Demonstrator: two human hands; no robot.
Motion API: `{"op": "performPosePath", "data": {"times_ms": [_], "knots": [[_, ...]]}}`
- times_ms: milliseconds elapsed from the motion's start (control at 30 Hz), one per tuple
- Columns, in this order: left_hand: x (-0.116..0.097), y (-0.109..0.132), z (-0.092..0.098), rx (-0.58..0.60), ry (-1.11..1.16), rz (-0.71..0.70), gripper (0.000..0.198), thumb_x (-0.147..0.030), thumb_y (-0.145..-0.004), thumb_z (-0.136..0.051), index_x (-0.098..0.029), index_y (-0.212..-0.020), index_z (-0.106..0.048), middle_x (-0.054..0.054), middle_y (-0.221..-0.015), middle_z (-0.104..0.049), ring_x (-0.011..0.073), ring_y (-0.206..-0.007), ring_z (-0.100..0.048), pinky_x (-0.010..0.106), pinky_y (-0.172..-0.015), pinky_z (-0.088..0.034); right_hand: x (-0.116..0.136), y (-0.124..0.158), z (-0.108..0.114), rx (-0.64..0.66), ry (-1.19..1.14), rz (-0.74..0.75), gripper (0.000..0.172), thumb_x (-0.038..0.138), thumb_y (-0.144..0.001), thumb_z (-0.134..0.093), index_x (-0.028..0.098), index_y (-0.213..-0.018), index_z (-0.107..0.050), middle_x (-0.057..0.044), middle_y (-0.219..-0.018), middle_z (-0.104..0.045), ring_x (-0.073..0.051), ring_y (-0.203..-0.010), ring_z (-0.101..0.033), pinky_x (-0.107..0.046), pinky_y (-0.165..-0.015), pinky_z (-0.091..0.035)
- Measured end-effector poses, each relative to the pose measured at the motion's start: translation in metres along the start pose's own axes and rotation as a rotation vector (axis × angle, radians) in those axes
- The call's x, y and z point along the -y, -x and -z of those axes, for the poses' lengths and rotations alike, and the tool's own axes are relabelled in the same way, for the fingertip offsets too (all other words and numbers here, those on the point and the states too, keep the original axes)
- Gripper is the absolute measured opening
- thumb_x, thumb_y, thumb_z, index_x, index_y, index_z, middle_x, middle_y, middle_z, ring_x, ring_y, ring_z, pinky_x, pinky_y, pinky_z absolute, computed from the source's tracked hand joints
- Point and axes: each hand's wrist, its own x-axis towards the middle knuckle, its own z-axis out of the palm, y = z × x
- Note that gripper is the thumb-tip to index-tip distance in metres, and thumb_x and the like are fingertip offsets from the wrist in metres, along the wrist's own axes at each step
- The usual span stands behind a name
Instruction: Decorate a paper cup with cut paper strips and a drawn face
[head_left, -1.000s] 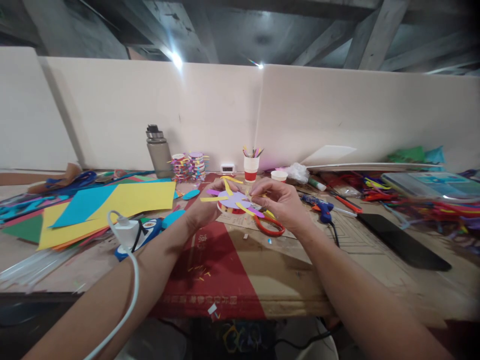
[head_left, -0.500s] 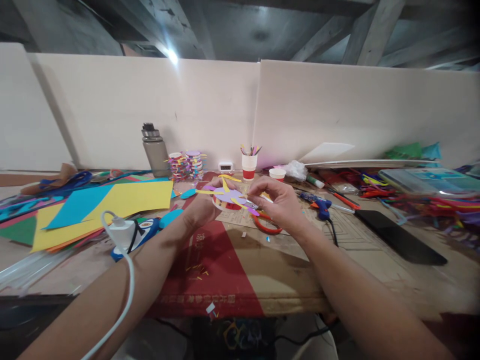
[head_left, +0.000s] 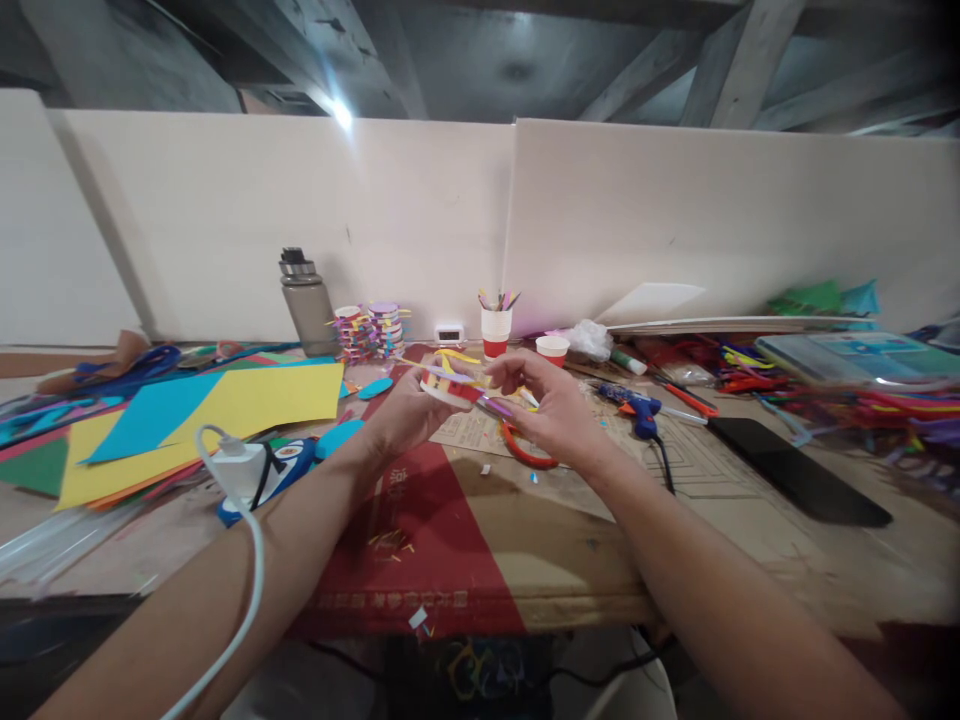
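Note:
Above the middle of the table, both hands hold a round paper craft (head_left: 452, 385) with a lilac top, a red and white rim and yellow and purple strips sticking out. My left hand (head_left: 405, 412) grips it from the left and below. My right hand (head_left: 541, 405) pinches its right side, fingers closed on a strip. The craft is tilted nearly edge-on to me. Orange-handled scissors (head_left: 525, 452) lie on the cardboard just under my right hand.
Yellow and blue paper sheets (head_left: 225, 400) lie at left, with a white charger (head_left: 238, 462) and cable. A grey bottle (head_left: 306, 305), a stack of finished crafts (head_left: 375, 328) and a cup of strips (head_left: 495, 330) stand at the back. A blue glue gun (head_left: 637, 410) and black phone (head_left: 795, 480) lie right.
The craft has been tipped from showing its lilac top to nearly edge-on and lifted slightly. Both hands stay on it.

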Motion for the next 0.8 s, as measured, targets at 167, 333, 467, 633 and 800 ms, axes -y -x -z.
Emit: {"op": "performPosePath", "data": {"times_ms": [167,333,467,633,800], "knots": [[-0.001,-0.001,0.000,-0.064,0.106,0.040,0.029,-0.015,-0.056,-0.086,-0.011,-0.078,-0.068,0.002,-0.073,-0.070,0.0083,-0.061,-0.062,0.021,-0.062,-0.054,-0.004,-0.003,-0.001,-0.051,-0.125,-0.228,0.041,0.024,-0.072,-0.076,0.023,-0.111,-0.062,-0.001,-0.098,-0.057,-0.012,-0.078,-0.051,-0.029,-0.074,-0.045],[-0.001,-0.001,-0.004,-0.191,0.197,0.128,0.017,-0.012,-0.069,-0.078,-0.011,-0.082,-0.067,0.002,-0.073,-0.069,0.0061,-0.057,-0.060,0.019,-0.060,-0.054,-0.011,-0.005,-0.002,-0.082,-0.305,-0.440,0.047,0.031,-0.068,-0.077,0.022,-0.113,-0.065,-0.001,-0.096,-0.059,-0.013,-0.080,-0.051,-0.029,-0.074,-0.044],[0.000,-0.001,-0.006,-0.227,0.188,0.164,0.011,-0.012,-0.074,-0.074,-0.011,-0.081,-0.066,0.002,-0.072,-0.069,0.0069,-0.056,-0.059,0.022,-0.060,-0.053,-0.015,-0.005,-0.006,-0.092,-0.526,-0.566,0.049,0.031,-0.063,-0.080,0.022,-0.110,-0.067,0.000,-0.091,-0.062,-0.012,-0.076,-0.053,-0.028,-0.071,-0.043],[0.001,-0.001,-0.006,-0.229,0.180,0.192,0.013,-0.014,-0.074,-0.075,-0.011,-0.081,-0.066,0.001,-0.070,-0.067,0.0076,-0.057,-0.059,0.023,-0.058,-0.052,-0.009,-0.006,-0.010,-0.143,-0.762,-0.704,0.041,0.025,-0.055,-0.084,0.023,-0.094,-0.072,0.001,-0.090,-0.065,-0.010,-0.071,-0.053,-0.024,-0.060,-0.039],[0.003,-0.001,-0.007,-0.225,0.189,0.193,0.018,-0.015,-0.073,-0.077,-0.011,-0.088,-0.067,0.001,-0.074,-0.068,0.0078,-0.059,-0.058,0.022,-0.058,-0.052,-0.006,-0.007,-0.012,-0.111,-0.847,-0.712,0.035,0.020,-0.055,-0.082,0.022,-0.089,-0.073,0.003,-0.079,-0.064,-0.008,-0.065,-0.050,-0.023,-0.058,-0.037]]}}
